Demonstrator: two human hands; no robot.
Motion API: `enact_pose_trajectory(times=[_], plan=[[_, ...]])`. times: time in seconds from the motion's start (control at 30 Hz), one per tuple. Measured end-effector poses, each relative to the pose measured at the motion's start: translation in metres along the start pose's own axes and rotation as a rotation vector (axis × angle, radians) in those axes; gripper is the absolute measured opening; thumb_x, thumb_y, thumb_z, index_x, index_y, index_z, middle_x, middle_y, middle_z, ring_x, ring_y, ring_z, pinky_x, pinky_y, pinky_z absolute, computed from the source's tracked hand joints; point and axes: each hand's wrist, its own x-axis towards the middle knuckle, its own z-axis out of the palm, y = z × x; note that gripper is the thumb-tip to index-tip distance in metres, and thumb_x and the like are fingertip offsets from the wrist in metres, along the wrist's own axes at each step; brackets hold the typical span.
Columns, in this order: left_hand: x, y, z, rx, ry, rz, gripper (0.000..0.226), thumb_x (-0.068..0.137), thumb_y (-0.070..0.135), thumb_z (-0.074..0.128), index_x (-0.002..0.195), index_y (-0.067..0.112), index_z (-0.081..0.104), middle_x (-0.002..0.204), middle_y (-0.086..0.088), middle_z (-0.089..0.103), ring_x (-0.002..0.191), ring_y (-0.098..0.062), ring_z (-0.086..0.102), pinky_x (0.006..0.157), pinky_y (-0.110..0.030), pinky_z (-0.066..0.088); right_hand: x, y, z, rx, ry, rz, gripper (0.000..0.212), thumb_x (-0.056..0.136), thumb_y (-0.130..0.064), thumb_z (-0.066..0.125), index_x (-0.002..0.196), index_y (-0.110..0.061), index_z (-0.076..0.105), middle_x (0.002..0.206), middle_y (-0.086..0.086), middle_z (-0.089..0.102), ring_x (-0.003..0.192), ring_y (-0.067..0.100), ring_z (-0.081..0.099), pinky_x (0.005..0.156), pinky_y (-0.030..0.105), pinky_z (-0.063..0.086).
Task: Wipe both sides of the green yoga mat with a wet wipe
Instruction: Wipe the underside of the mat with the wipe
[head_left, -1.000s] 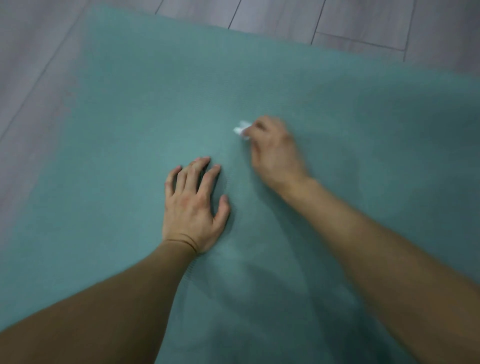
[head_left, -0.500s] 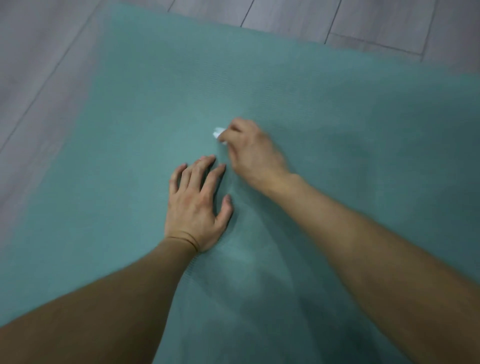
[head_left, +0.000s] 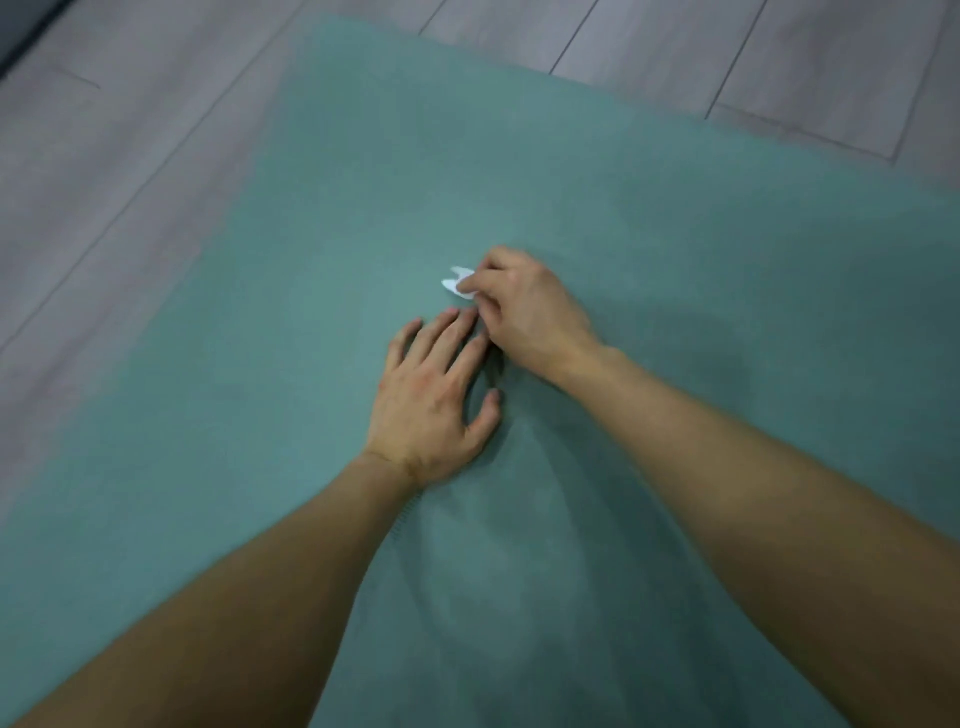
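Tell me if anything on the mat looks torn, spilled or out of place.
Nothing stands out. The green yoga mat shows no tear or spill on the grey plank floor. The left hand rests flat on it, and the right hand pinches a small white wet wipe against it, just beyond the left fingertips.

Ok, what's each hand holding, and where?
The right hand pinches the bunched wet wipe by one end; left hand holds nothing, flat on the yoga mat.
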Motion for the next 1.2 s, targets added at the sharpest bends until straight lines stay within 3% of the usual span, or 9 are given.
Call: enact_pose_trajectory(times=[0.13,0.23,0.3,0.47,0.53,0.67,0.87,1.07,1.2], plan=[[0.008,-0.048,-0.015,0.009,-0.004,0.076,0.057,0.099,0.049,0.056,0.144,0.016,0.059,0.157,-0.008,0.052,0.149,-0.029,0.044,0.121,-0.052,0.032,0.001,0.073,-0.065,-0.173,0.293,0.264,0.031,0.094,-0.021,0.049,0.095,-0.004,0.075,0.094,0.018,0.061,0.089,0.038,0.061,0.076,0.044,0.050],[0.027,-0.102,-0.017,0.151,0.056,-0.250,0.061,0.103,0.057,0.044,0.151,0.021,0.051,0.161,-0.007,0.046,0.152,-0.030,0.036,0.125,-0.054,0.023,-0.004,0.092,-0.075,-0.186,0.559,0.630,0.026,0.091,-0.010,0.051,0.101,-0.006,0.075,0.102,0.021,0.061,0.095,0.039,0.061,0.086,0.043,0.046],[0.032,-0.122,-0.010,0.170,0.040,-0.415,0.064,0.104,0.060,0.036,0.156,0.024,0.043,0.165,-0.006,0.040,0.155,-0.029,0.029,0.127,-0.056,0.018,0.003,0.057,-0.035,-0.122,0.491,0.561,0.023,0.094,-0.004,0.055,0.105,-0.005,0.075,0.101,0.020,0.063,0.092,0.039,0.062,0.083,0.044,0.047],[0.029,-0.129,-0.002,0.082,0.080,-0.471,0.058,0.103,0.051,0.040,0.156,0.027,0.045,0.164,0.000,0.041,0.155,-0.026,0.031,0.126,-0.055,0.019,0.013,-0.032,0.025,0.070,-0.012,-0.097,0.031,0.098,-0.009,0.048,0.112,-0.006,0.075,0.102,0.012,0.063,0.095,0.034,0.059,0.079,0.043,0.055],[0.029,-0.128,-0.004,0.080,0.076,-0.477,0.058,0.102,0.048,0.042,0.156,0.026,0.045,0.164,0.000,0.041,0.155,-0.027,0.030,0.126,-0.056,0.019,0.026,0.001,0.002,-0.035,0.069,-0.019,0.024,0.097,-0.009,0.052,0.104,-0.005,0.075,0.099,0.015,0.062,0.092,0.036,0.059,0.077,0.046,0.053],[0.030,-0.125,-0.007,0.066,0.055,-0.476,0.059,0.101,0.047,0.044,0.155,0.024,0.046,0.165,-0.003,0.040,0.155,-0.029,0.031,0.125,-0.058,0.019,0.048,0.037,-0.024,-0.135,0.464,0.594,0.021,0.093,-0.003,0.053,0.103,-0.001,0.072,0.101,0.020,0.060,0.089,0.038,0.061,0.083,0.044,0.048],[0.028,-0.124,-0.008,0.058,0.045,-0.480,0.061,0.099,0.045,0.049,0.155,0.021,0.048,0.167,-0.005,0.039,0.155,-0.032,0.031,0.124,-0.061,0.020,0.077,-0.039,0.027,0.027,-0.208,-0.126,0.021,0.099,-0.011,0.052,0.101,-0.002,0.072,0.102,0.015,0.060,0.093,0.035,0.059,0.073,0.047,0.057],[0.029,-0.123,-0.009,0.044,0.026,-0.482,0.063,0.098,0.043,0.052,0.156,0.019,0.048,0.167,-0.006,0.038,0.157,-0.032,0.030,0.124,-0.063,0.019,0.100,0.034,-0.031,-0.145,0.284,0.391,0.019,0.098,-0.004,0.056,0.108,-0.003,0.073,0.102,0.019,0.060,0.088,0.035,0.060,0.080,0.039,0.046],[0.029,-0.123,-0.009,0.044,0.011,-0.481,0.063,0.097,0.043,0.053,0.156,0.020,0.048,0.168,-0.006,0.037,0.157,-0.032,0.029,0.124,-0.063,0.018,0.083,-0.023,0.032,-0.018,0.072,0.222,0.027,0.105,-0.006,0.054,0.128,-0.001,0.069,0.105,0.017,0.061,0.091,0.034,0.058,0.085,0.043,0.052]])
